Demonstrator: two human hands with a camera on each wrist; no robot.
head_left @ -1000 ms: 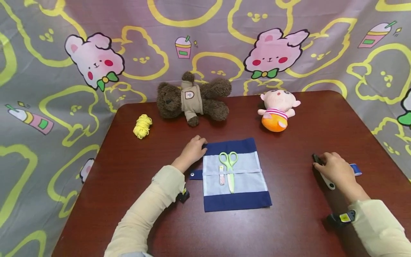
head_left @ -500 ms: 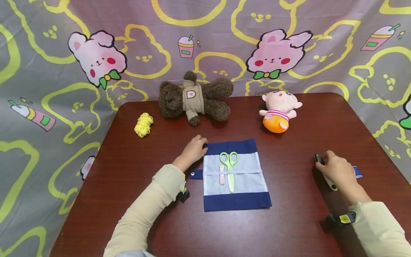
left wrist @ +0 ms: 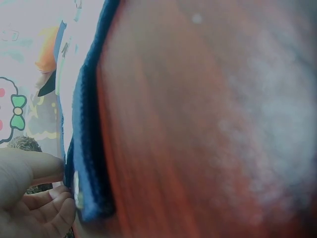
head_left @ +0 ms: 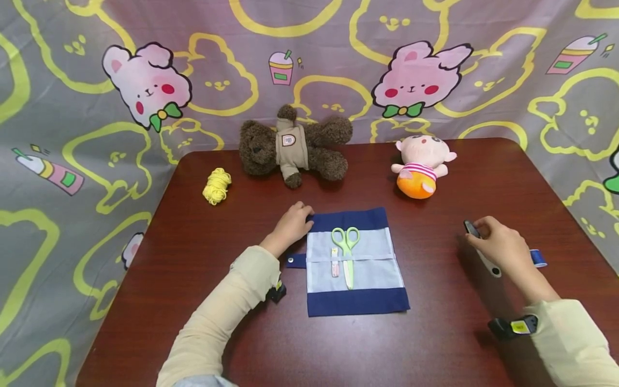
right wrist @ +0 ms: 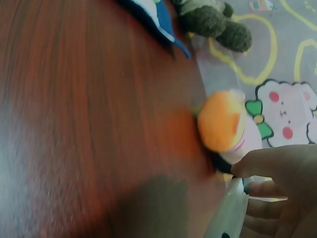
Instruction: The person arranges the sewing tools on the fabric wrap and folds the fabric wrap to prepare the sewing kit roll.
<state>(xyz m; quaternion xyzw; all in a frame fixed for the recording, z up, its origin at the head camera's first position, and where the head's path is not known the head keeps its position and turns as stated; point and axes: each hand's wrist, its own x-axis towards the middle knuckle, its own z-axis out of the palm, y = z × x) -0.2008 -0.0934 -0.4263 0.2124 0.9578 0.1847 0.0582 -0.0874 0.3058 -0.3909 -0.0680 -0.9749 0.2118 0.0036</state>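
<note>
A navy and light-blue fabric tool roll [head_left: 358, 303] lies unrolled on the table. Green-handled scissors [head_left: 346, 252] and a small nail clipper-like item [head_left: 335, 263] sit under its elastic band. My left hand [head_left: 292, 228] is at the roll's upper left corner, thumb and fingers pinching its edge [left wrist: 89, 148]. On the right, my right hand [head_left: 503, 244] grips a slim tool with a black end and a pale grey body [head_left: 489, 264], holed at the tail; it looks like a utility knife. The right wrist view shows the pale body [right wrist: 229, 213] below my thumb, its front part hidden by fingers.
A blue spool [head_left: 538, 258] stands behind the right wrist. Along the back of the brown table [head_left: 232, 215] lie yellow yarn [head_left: 217, 186], a brown teddy bear [head_left: 292, 145] and a pink-and-orange plush toy [head_left: 419, 167]. A patterned curtain [head_left: 329, 48] hangs behind.
My right hand has lifted the grey tool off the table and shifted it slightly up and left. My left hand stays at the tool roll's corner.
</note>
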